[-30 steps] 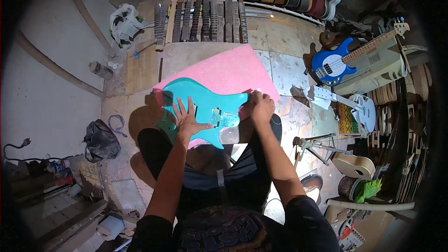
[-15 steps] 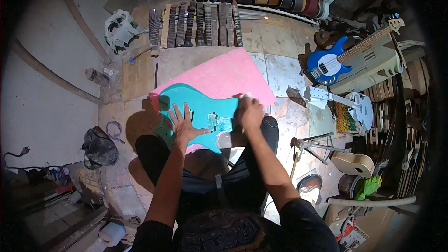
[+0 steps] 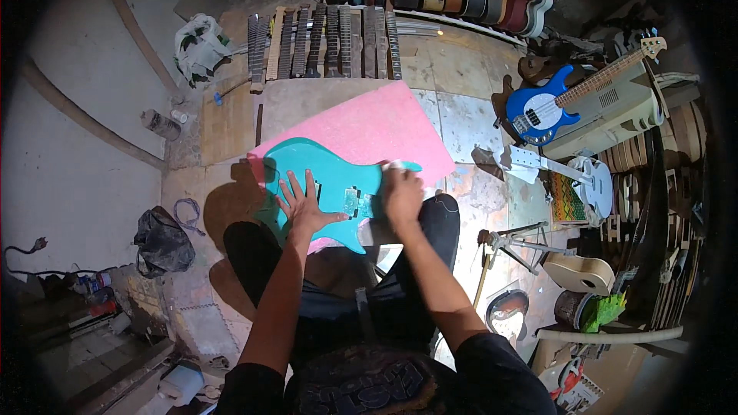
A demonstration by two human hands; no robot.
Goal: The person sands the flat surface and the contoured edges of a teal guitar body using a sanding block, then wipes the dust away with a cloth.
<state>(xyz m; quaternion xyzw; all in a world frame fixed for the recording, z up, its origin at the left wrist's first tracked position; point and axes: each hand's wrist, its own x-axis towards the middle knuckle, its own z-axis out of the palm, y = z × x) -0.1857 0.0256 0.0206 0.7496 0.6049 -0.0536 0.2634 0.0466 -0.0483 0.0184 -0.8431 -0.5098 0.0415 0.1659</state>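
A teal electric guitar body (image 3: 315, 155) lies across a pink foam sheet (image 3: 377, 119) in front of my knees. My left hand (image 3: 304, 207) rests flat on the body with its fingers spread, beside the routed cavities. Over by the right-hand horns, my right hand (image 3: 403, 198) curls closed on a small whitish pad (image 3: 396, 164), pressed against the body's upper edge. Whether the pad is cloth or paper is too blurred to tell. The far horn sticks out just past my fingers.
Several guitar necks (image 3: 332, 42) lie in a row beyond the foam. A blue bass (image 3: 543, 104) and a white guitar (image 3: 588, 177) lean at the right. A metal stand (image 3: 513, 247) is by my right knee, a black plastic bag (image 3: 163, 240) at the left.
My right hand, with the whitish pad, has moved slightly left along the body, uncovering the tip of the far horn. My left hand stays in place.
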